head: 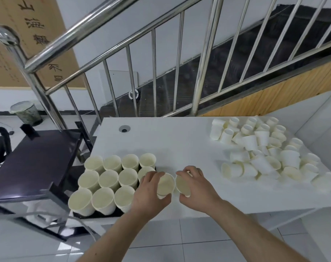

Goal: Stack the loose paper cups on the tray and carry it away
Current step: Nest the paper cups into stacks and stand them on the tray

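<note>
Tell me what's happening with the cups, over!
Left hand grips one cup, right hand grips another cup. Tray nearly full. Loose pile waits right. Nothing blocking.

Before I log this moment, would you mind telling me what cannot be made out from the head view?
- Black tray: only its edges show; the upright cups cover the rest.
- Tray slots at its near right corner: hidden by the left hand.
- Cup in left hand: base hidden by fingers, so one cup or several nested is unclear.
- Loose cup pile: overlapping cups prevent a count.
- Cup in right hand: sides hidden by the right hand.
</note>
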The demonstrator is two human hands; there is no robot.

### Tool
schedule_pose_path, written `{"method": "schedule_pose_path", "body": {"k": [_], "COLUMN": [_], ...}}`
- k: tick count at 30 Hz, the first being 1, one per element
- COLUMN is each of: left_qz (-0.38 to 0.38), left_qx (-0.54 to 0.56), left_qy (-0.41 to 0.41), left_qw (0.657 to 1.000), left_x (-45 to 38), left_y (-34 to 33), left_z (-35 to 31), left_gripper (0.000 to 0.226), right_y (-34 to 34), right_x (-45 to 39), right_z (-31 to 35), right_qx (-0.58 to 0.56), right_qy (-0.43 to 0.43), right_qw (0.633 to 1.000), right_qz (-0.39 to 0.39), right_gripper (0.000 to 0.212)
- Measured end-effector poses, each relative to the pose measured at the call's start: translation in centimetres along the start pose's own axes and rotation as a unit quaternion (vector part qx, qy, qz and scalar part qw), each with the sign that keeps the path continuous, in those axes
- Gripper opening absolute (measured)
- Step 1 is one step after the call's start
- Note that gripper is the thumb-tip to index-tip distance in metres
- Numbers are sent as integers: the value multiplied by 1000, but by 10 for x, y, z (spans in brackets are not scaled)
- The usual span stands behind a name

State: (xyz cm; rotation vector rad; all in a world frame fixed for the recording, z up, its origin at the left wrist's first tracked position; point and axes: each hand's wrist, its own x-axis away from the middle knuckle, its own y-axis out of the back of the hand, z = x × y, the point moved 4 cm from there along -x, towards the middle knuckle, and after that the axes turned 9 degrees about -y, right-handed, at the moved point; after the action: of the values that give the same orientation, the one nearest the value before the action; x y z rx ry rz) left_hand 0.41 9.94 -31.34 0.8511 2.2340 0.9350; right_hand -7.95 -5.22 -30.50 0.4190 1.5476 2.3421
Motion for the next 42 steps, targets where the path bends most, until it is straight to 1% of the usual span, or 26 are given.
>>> {"method": "schedule_pose_path", "body": {"k": [7, 11, 14, 21, 28, 32, 34, 42], "left_qz": [-41, -47, -47, -37, -29, -4, 22, 105], "left_qx": [-19, -23, -33, -30, -34, -38, -46, -92], "left_qy": [41, 84, 96, 110, 118, 113, 110, 96], "left_qw": [998, 995, 994, 993, 992, 993, 993, 986], "left_x": [22, 34, 39, 43, 39, 39, 40, 41], "left_y": [38, 55, 60, 60, 63, 64, 63, 45], "left_z": [30, 51, 64, 80, 92, 97, 100, 108], "left_gripper": [65, 65, 65, 64, 68, 75, 78, 75], "right_y": [-7, -16, -22, -39, -54, -60, -62, -71], "right_x": [-10, -15, -19, -25, -32, -34, -36, -39], "right_z": [47, 69, 82, 94, 95, 95, 95, 92], "right_qx": [7, 3, 1, -5, 11, 27, 31, 50], "right_qy": [42, 58, 66, 68, 58, 59, 58, 55], "right_qw": [999, 998, 998, 997, 996, 995, 995, 992], "right_qz": [3, 13, 18, 41, 65, 74, 78, 103], "right_gripper": [66, 68, 67, 65, 66, 67, 67, 70]}}
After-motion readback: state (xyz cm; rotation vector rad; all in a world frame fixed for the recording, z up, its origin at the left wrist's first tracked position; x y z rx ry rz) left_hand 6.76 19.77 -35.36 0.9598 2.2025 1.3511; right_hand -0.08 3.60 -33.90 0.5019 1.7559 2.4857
